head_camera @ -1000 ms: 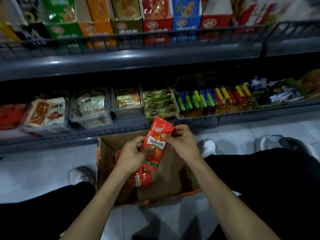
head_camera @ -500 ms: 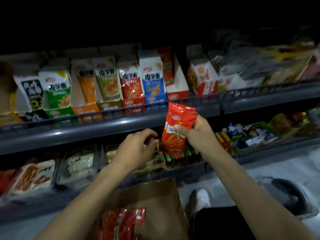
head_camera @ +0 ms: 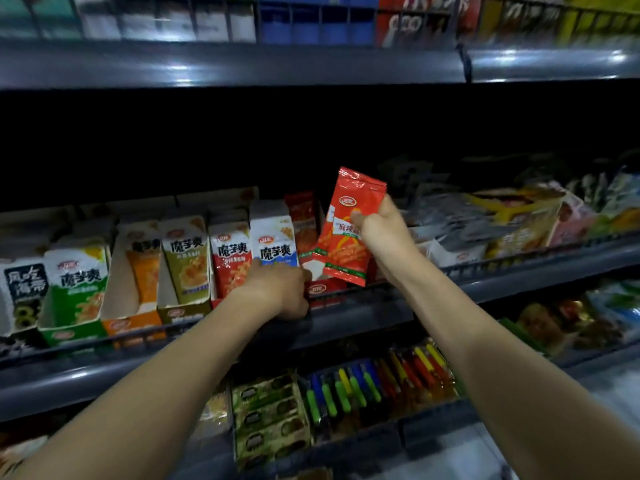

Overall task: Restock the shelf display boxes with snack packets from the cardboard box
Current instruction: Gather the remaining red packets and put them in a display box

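Placement step: right hand (head_camera: pixel 382 233) pinches the red packet (head_camera: pixel 349 230) above the red display box (head_camera: pixel 323 289); left hand (head_camera: pixel 282 289) fingers curl on its front edge. Next: lower packet in upright

Dim overhead glare, blurred fisheye edges
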The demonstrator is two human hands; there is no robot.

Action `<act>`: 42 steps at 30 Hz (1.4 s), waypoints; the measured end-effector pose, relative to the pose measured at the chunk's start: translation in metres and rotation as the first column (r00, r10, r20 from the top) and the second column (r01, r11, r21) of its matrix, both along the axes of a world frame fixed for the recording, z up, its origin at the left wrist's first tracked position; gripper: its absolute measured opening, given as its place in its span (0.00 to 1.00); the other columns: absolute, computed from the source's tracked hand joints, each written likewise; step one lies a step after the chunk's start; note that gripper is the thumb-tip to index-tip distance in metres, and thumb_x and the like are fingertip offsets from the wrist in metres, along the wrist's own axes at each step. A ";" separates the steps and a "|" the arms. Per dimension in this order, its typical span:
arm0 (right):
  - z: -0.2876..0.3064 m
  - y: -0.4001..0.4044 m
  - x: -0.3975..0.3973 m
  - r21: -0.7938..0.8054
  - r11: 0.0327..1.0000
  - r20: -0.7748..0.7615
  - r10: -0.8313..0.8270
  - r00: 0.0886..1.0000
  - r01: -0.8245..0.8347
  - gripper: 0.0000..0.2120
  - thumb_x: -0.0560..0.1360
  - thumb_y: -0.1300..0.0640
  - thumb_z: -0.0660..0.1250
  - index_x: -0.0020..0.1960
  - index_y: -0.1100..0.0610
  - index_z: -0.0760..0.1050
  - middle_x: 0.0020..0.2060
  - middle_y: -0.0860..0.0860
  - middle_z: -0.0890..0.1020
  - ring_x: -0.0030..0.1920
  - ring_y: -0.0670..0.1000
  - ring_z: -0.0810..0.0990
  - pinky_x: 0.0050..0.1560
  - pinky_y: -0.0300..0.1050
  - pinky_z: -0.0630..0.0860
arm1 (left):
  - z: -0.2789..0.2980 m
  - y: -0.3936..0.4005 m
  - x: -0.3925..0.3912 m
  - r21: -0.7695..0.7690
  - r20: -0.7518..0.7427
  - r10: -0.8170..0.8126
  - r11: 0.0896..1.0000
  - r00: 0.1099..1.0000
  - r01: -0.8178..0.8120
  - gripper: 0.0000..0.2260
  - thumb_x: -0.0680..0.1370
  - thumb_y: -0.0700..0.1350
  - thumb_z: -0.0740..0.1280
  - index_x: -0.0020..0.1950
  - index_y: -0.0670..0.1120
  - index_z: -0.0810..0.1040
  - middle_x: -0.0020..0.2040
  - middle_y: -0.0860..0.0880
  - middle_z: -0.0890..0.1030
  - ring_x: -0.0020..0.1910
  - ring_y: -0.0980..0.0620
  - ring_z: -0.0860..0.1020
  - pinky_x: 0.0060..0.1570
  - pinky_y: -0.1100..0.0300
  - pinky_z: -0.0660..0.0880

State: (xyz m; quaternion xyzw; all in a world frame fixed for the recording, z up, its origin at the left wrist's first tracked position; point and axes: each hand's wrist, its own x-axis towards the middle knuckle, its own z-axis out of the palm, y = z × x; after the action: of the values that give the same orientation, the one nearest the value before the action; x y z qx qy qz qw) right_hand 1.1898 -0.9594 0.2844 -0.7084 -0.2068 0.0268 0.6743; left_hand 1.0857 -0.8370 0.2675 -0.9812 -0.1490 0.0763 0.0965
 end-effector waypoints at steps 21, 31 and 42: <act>0.005 0.075 0.062 -0.840 0.428 0.510 0.418 0.752 0.333 0.19 0.75 0.49 0.70 0.61 0.58 0.74 0.59 0.57 0.79 0.58 0.59 0.78 0.50 0.47 0.73 | -0.034 0.022 0.000 -0.110 0.159 -0.161 0.978 0.974 0.179 0.26 0.72 0.50 0.68 0.67 0.51 0.63 0.57 0.47 0.77 0.55 0.43 0.76 0.47 0.55 0.68; -0.025 0.096 0.055 -0.731 0.434 0.680 0.400 0.615 0.526 0.08 0.77 0.65 0.61 0.54 0.61 0.77 0.51 0.61 0.80 0.51 0.63 0.80 0.47 0.52 0.75 | -0.037 0.025 0.002 -0.117 0.172 -0.186 0.971 0.967 0.207 0.23 0.71 0.52 0.68 0.62 0.51 0.63 0.55 0.47 0.77 0.53 0.44 0.76 0.47 0.55 0.66; -0.014 0.061 0.039 -0.773 0.511 0.616 0.463 0.638 0.376 0.23 0.73 0.63 0.66 0.68 0.56 0.70 0.60 0.56 0.74 0.62 0.59 0.71 0.60 0.50 0.70 | -0.037 0.028 -0.002 -0.138 0.164 -0.179 0.970 0.970 0.202 0.25 0.74 0.48 0.66 0.69 0.50 0.62 0.60 0.44 0.76 0.57 0.42 0.75 0.57 0.52 0.72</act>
State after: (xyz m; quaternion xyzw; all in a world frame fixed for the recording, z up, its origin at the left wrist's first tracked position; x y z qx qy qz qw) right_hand 1.2291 -0.8980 0.2708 -0.8756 -0.4502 -0.1590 0.0730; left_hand 1.0834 -0.8089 0.2303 -0.9984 -0.0542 0.0038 0.0160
